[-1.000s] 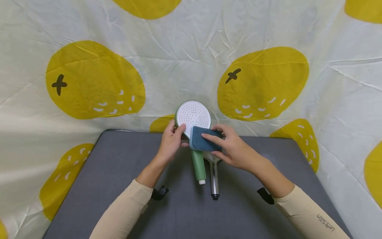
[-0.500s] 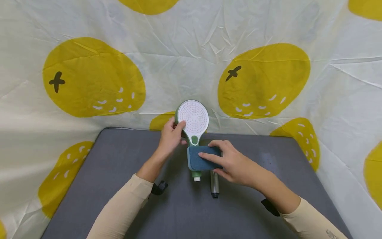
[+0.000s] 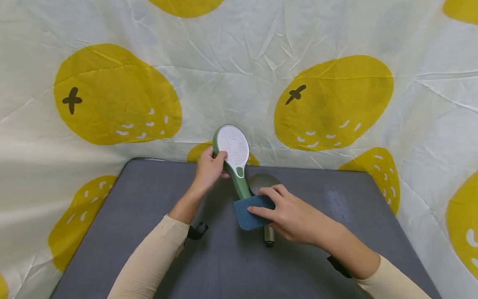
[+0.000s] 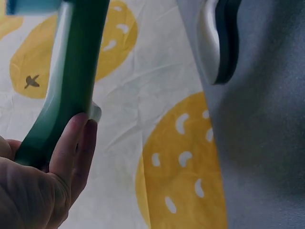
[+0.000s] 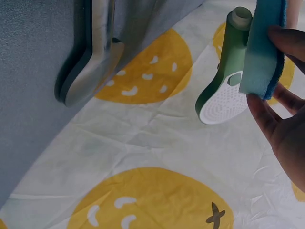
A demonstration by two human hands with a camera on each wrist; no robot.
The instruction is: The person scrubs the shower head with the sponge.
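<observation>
A green shower head [image 3: 233, 145] with a white, dotted spray face is gripped at its left rim by my left hand [image 3: 209, 168], thumb on the face. It is held above the table, tilted, handle toward me. In my right hand [image 3: 293, 211] is a blue sponge [image 3: 248, 214], pinched between thumb and fingers and lying over the lower end of the handle. The right wrist view shows the sponge [image 5: 262, 57] beside the green handle [image 5: 233, 50]. Whether it touches the handle there I cannot tell. In the left wrist view, fingers curl behind the shower head [image 4: 78, 57].
A second, silver-grey shower head [image 3: 263, 180] lies on the dark grey table [image 3: 224, 265], partly hidden by my right hand and the sponge. Small wet-looking spots [image 3: 336, 203] mark the table to the right. A white cloth with yellow fruit prints [image 3: 231, 91] hangs behind.
The sponge has slid from the spray face's lower edge down the handle toward its end. The shower head has shifted slightly left and tilted, its handle end swinging right. The left hand keeps its hold.
</observation>
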